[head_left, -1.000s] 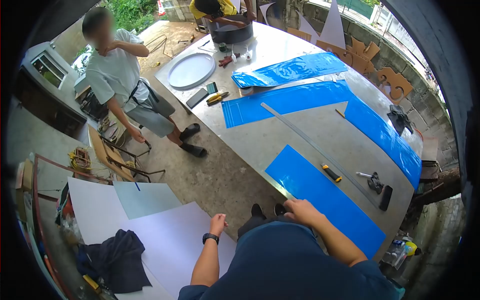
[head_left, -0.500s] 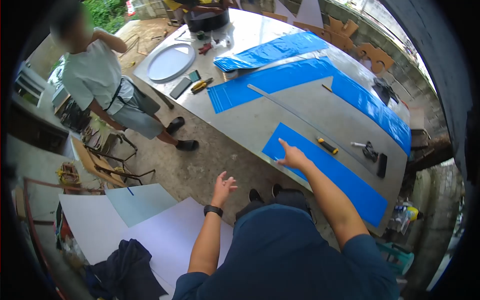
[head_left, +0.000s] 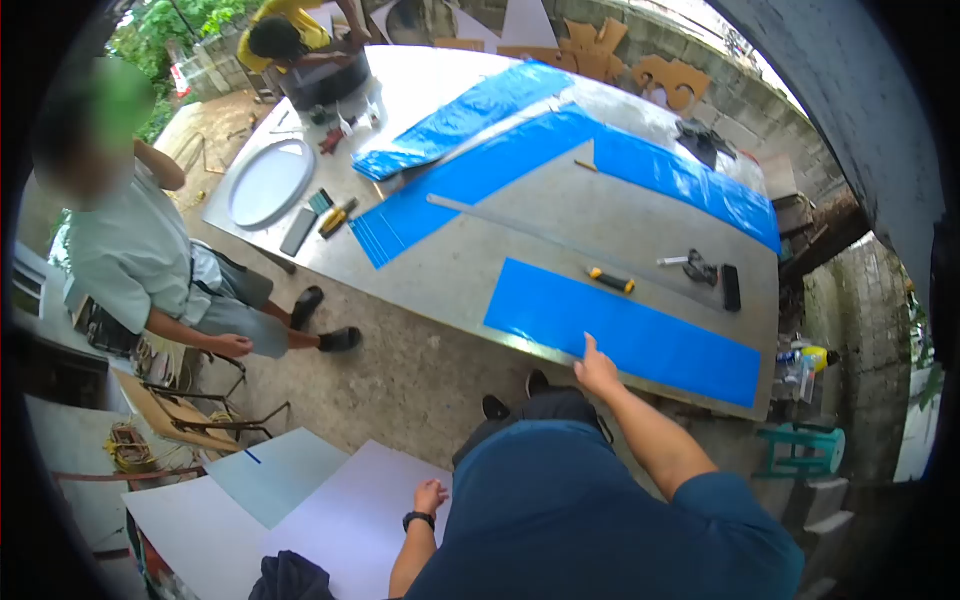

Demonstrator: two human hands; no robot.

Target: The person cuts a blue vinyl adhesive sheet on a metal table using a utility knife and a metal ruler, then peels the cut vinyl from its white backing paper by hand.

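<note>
My right hand (head_left: 597,370) is at the near edge of the metal-topped table, its index finger stretched out over a blue sheet strip (head_left: 640,332) and nothing in its grip. Low beside my body hangs my left hand (head_left: 430,495), empty, with loosely bent fingers and a dark watch (head_left: 419,520) at the wrist. It overlaps the edge of a pale sheet (head_left: 350,510) in this view. On the table, just beyond the blue strip, lie a yellow-and-black cutter knife (head_left: 611,281) and a long metal ruler (head_left: 540,236).
Farther back are more blue sheets (head_left: 480,175), an oval white panel (head_left: 271,184) and a phone (head_left: 297,231). A black-handled tool (head_left: 731,288) lies at the right. One person (head_left: 150,240) stands left of the table; another (head_left: 285,40) works behind it. A folding chair (head_left: 175,405) stands at left.
My view has shifted. My right hand has drawn back from the blue strip's left end to its near edge, and my left hand has dropped lower. The person at left has lowered a hand.
</note>
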